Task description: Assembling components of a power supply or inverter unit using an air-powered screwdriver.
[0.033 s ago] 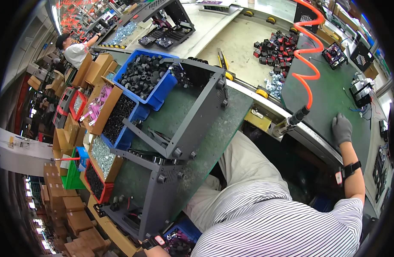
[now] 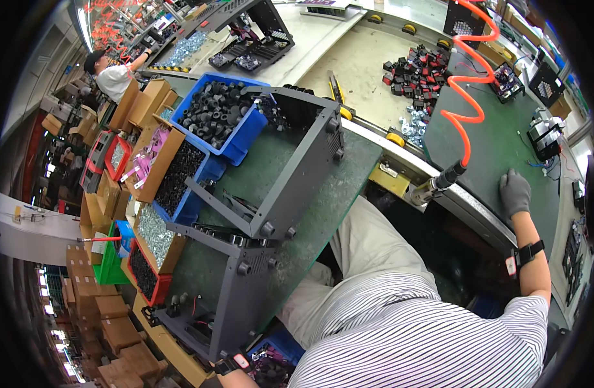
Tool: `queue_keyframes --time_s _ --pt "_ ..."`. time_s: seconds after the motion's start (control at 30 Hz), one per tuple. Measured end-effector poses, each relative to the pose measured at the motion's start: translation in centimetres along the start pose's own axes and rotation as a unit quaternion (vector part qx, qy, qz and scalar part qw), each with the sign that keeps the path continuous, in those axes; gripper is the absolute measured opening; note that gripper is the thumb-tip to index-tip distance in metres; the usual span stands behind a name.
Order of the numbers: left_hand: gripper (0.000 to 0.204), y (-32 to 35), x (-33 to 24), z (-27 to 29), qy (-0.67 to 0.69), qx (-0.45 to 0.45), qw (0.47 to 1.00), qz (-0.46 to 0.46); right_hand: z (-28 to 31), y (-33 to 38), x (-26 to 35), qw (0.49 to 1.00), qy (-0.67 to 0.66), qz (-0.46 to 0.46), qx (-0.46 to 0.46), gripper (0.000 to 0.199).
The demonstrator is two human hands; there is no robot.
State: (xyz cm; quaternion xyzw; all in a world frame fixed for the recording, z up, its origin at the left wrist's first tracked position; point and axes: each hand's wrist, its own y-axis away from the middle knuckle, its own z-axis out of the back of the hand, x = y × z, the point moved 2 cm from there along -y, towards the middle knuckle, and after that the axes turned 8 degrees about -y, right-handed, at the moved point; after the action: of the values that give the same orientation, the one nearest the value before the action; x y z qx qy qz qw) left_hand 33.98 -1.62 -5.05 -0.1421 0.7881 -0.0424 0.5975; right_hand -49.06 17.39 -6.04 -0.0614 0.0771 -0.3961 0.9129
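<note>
My right hand point(image 2: 515, 194), in a grey glove, rests on the green bench surface point(image 2: 465, 139) at the right. Its fingers lie against the surface, with nothing visible in them. At the lower left, my left wrist with a black band point(image 2: 227, 365) shows beside a dark grey metal case frame point(image 2: 231, 304); the left hand's fingers are hidden. A second grey case frame point(image 2: 296, 169) stands behind the first on a green board. Near my right hand, a power driver point(image 2: 434, 187) hangs from an orange coiled hose point(image 2: 463, 116).
Blue bins of black parts point(image 2: 213, 116), an open carton of purple pieces point(image 2: 151, 161) and a carton of silver screws point(image 2: 156, 233) line the left. Black-and-red switches point(image 2: 416, 77) lie on the far bench. A person in white point(image 2: 115, 79) works at the far left.
The upper loops of the orange hose have swung slightly to the right. My hands and the case frames look unmoved.
</note>
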Motion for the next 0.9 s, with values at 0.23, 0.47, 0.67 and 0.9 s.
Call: queue_keyframes --time_s 0.23,0.47,0.67,0.9 --pt "0.041 0.6 -0.1 -0.9 -0.063 -0.073 0.995 0.009 1.7 -2.4 6.3 0.997 -0.034 0.069 0.008 0.030" --pt "0.057 1.0 -1.0 -3.3 -0.059 -0.065 0.996 0.010 4.4 -6.3 15.1 0.968 -0.146 0.201 0.030 0.028" --pt "0.059 0.6 -1.4 -5.9 0.080 0.064 0.994 -0.024 12.7 -8.5 26.9 0.784 -0.331 0.521 -0.069 0.051" --pt "0.043 0.4 -1.7 -8.1 0.080 -0.131 0.988 0.026 17.0 -7.4 36.2 0.674 -0.258 0.677 -0.146 0.058"
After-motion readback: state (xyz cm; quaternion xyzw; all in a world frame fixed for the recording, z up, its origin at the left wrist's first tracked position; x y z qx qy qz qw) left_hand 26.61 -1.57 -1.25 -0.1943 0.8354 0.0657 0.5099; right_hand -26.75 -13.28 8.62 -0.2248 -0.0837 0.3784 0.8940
